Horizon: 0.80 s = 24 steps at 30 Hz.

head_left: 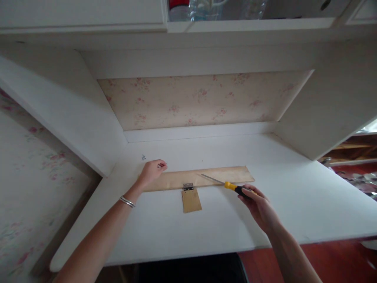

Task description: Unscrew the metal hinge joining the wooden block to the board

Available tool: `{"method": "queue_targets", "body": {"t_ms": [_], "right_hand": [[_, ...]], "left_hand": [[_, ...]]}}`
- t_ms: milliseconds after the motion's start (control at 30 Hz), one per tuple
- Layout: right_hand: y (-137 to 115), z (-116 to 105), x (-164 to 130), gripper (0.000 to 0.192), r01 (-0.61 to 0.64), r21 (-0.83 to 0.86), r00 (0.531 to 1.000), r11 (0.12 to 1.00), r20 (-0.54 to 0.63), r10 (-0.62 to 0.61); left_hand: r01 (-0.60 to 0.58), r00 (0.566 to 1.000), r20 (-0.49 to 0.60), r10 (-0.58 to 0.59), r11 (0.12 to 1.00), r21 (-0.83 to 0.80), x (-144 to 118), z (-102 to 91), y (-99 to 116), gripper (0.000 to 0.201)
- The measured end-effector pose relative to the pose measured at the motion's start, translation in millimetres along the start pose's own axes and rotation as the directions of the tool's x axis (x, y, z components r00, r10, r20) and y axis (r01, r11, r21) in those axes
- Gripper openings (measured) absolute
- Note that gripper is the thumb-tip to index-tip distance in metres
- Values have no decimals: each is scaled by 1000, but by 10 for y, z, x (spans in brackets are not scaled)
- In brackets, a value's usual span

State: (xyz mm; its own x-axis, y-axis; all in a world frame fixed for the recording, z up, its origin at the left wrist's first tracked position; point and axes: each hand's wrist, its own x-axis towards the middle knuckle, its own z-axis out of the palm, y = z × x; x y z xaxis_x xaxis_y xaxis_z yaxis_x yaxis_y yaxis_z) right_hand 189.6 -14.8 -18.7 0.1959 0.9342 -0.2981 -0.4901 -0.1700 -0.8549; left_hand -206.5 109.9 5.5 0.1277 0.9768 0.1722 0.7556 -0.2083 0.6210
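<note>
My right hand (256, 202) grips a screwdriver (233, 187) by its yellow and black handle, the shaft pointing left over a long wooden board (173, 180). Above the left part of that board is my left hand (154, 169), its fingertips pinched together; a tiny metallic bit shows at them, too small to name. A dark metal hinge (188, 186) lies at the board's front edge, between it and a small wooden piece (191, 201). Several small screws (143, 157) lie on the white desktop behind my left hand.
The white desktop (224, 224) has side panels (79, 102) left and right and a cabinet (88, 15) overhead. Flowered wallpaper (188, 100) covers the back. A black chair seat (188, 269) is under the front edge.
</note>
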Motion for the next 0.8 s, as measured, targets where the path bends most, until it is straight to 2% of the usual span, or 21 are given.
{"method": "queue_targets", "body": {"t_ms": [167,300,500,800], "right_hand": [[227,63,-109,22,-115,136,993,984,17,113],[310,98,-136,21,-99,144,995,985,15,97],[334,139,-98,20,-96,115,995,989,-8,97],[366,167,-81,20,-76,77,997,994,-18,77]], "left_hand": [[206,971,-172,-164,941,267,26,-373,-811,18],[317,946,-198,-257,860,401,75,-553,-1237,23],[286,957,-174,-231,848,446,280,-555,-1430,28],[215,974,-145,-175,918,334,459,-442,-1520,32]]}}
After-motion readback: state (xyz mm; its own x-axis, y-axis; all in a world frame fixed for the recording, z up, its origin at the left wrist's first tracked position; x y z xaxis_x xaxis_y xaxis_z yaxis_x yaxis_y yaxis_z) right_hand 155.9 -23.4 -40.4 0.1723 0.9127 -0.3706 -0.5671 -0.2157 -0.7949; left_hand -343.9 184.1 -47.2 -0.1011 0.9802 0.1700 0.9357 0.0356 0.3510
